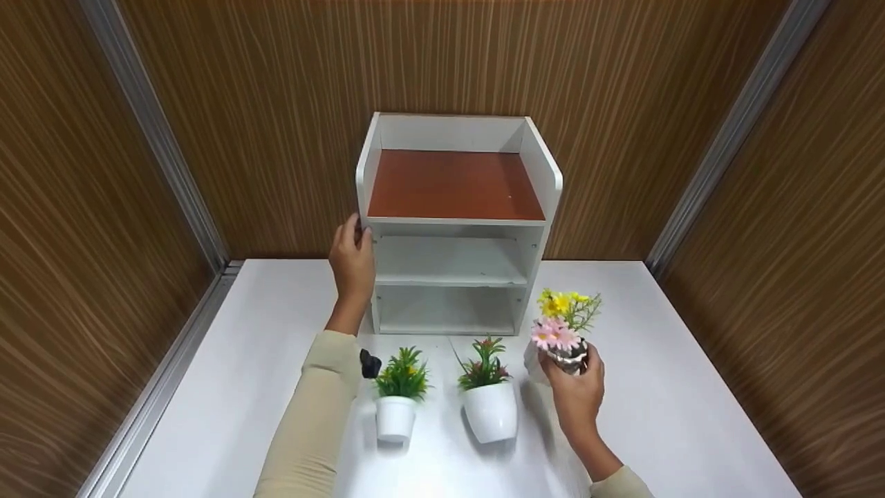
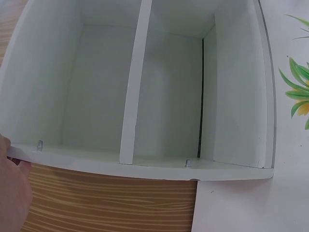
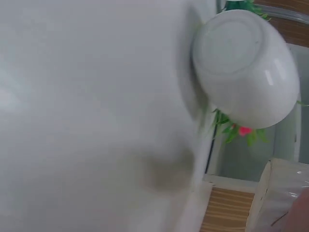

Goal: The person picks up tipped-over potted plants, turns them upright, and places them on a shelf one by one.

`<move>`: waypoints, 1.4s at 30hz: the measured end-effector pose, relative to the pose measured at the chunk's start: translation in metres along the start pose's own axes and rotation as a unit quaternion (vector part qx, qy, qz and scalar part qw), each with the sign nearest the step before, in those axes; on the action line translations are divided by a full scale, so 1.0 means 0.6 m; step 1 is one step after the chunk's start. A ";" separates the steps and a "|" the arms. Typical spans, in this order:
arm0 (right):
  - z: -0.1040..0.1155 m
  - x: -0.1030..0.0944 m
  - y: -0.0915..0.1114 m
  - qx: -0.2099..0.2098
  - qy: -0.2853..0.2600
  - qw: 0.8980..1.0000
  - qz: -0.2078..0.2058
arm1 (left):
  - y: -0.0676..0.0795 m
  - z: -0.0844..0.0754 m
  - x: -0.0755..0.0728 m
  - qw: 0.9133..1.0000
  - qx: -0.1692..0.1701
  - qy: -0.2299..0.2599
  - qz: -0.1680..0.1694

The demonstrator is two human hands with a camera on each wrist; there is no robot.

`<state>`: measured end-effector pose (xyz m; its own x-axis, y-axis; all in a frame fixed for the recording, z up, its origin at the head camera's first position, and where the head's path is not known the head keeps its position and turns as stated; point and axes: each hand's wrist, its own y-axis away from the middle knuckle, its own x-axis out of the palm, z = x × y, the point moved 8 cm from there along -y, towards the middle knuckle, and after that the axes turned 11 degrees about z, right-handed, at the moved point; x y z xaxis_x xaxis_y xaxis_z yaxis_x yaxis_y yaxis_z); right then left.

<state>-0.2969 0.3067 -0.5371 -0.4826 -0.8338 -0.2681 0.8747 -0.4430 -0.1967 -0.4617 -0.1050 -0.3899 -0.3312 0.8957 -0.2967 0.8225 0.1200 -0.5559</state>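
Observation:
A small white shelf unit [image 1: 453, 282] with a reddish-brown top board stands at the back of the table. My left hand [image 1: 352, 261] grips its left side panel; in the left wrist view only part of that hand [image 2: 14, 193] shows at the panel's front edge. At the right, my right hand [image 1: 579, 387] holds a flower pot [image 1: 532, 360] with pink and yellow artificial flowers [image 1: 561, 321]. The right wrist view catches the held pot's whitish wall [image 3: 282, 193] at its lower right corner. Fingers behind the pot are hidden.
Two white pots with green artificial plants, the left pot [image 1: 395, 418] and the middle pot [image 1: 492, 413], are on the white table [image 1: 228, 415] in front of the shelf. A small black object [image 1: 370, 364] shows beside my left sleeve. Wood-patterned walls [image 1: 276, 138] enclose the table.

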 end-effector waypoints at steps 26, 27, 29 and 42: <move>0.137 0.045 -0.002 -0.058 -0.089 0.993 0.052 | 0.004 -0.004 0.005 1.000 0.009 0.002 -0.010; 0.143 0.046 -0.003 -0.062 -0.095 0.992 0.052 | 0.005 -0.005 0.006 1.000 0.009 0.003 -0.011; 0.152 0.048 -0.007 -0.067 -0.102 0.991 0.052 | 0.005 -0.005 0.007 1.000 0.008 0.004 -0.010; 0.231 0.057 -0.041 -0.117 -0.108 0.987 0.033 | 0.003 -0.005 0.006 1.000 0.017 0.000 -0.018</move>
<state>-0.3287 0.2435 -0.4109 -0.3814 -0.9204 -0.0859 0.8576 -0.3176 -0.4045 -0.4598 -0.0999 -0.3896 -0.3602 0.8907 -0.2772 0.7946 0.1373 -0.5914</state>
